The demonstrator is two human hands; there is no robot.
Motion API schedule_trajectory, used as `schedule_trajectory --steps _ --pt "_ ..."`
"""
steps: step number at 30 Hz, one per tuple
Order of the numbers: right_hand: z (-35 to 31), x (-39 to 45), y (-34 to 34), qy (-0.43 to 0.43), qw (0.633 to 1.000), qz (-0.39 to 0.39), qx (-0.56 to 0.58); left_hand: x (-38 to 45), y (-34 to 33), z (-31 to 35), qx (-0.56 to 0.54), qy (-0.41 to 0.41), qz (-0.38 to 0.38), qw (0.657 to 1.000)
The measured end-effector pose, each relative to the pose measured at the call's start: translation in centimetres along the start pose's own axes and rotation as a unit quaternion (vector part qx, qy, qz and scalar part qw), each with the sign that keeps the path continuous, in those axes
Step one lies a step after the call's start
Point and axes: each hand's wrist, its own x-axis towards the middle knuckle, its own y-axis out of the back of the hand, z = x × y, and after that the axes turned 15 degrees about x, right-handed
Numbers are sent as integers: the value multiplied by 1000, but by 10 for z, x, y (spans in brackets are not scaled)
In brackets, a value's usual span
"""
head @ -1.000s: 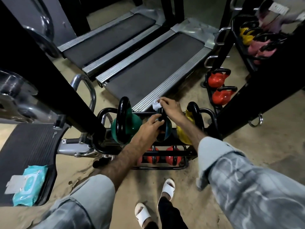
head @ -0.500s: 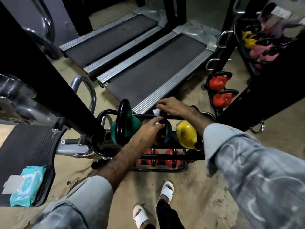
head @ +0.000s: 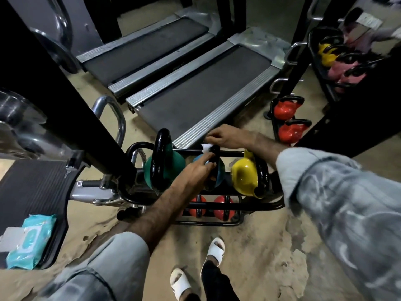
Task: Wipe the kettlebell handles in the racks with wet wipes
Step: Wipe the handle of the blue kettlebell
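**Wipe on the middle handle, both hands at the rack**

Right hand (head: 230,137) up top, fingers curled down and pinching a small white wipe (head: 205,148) against the black handle (head: 215,153) of the blue kettlebell (head: 219,174). Left hand (head: 195,172) comes in from below, fingers laid along the near side of that same bell just under the handle; thumb and fingers look wrapped onto it, though the hand's own back hides the contact, so a firm grip or a mere steadying touch is hard to call.

That blue bell sits in the middle of the top shelf of the low black rack (head: 256,206). To its left, the green kettlebell (head: 178,164), its thick black handle standing tall. To its right, the yellow kettlebell (head: 244,174), tipped with its handle toward the right arm's grey sleeve (head: 338,198). Down on the bottom shelf, red kettlebells (head: 221,206) peeking between the bars.

Behind the rack, the treadmill (head: 201,90) runs away from us, a second one beside it. Off to the right, a taller rack with two more red bells (head: 286,118). Far left, the teal wipe pack (head: 30,240) lies on a black ribbed platform (head: 32,187), well apart from the hands. White sandals (head: 214,249) on the worn floor below.
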Motion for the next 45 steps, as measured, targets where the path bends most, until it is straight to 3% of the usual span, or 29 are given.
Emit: schedule_trajectory --steps 4,6,8,10,13,18,22,25,28,32,38,45 --pt "9 -41 -40 -27 955 217 199 -1 3 8 -39 39 7 998" --pt "-6 -47 -67 -88 898 327 280 -1 4 7 -48 49 23 997" --pt "-28 -44 -88 -174 836 383 353 -2 3 6 -45 29 33 998" --pt "-37 -36 -96 -259 755 401 449 -2 0 4 -37 13 35 999" --pt "-33 -21 -87 -297 607 360 643 0 3 5 -38 42 35 998" --pt "-26 -15 -58 -241 517 300 764 2 5 9 -59 36 19 997" --pt "-16 -15 -71 -242 521 247 781 3 5 9 -56 41 10 998" --pt "-14 -22 -82 -247 493 289 783 4 6 8 -46 41 9 998" --pt "-15 -18 -76 -243 506 333 758 2 4 8 -43 42 8 998" --pt "-14 -3 -66 -320 553 399 658 0 4 7 -29 43 7 999" --pt "-21 -13 -63 -323 591 419 609 0 3 6 -32 45 20 998" --pt "-21 -9 -59 -283 580 419 639 0 1 6 -44 47 21 998"
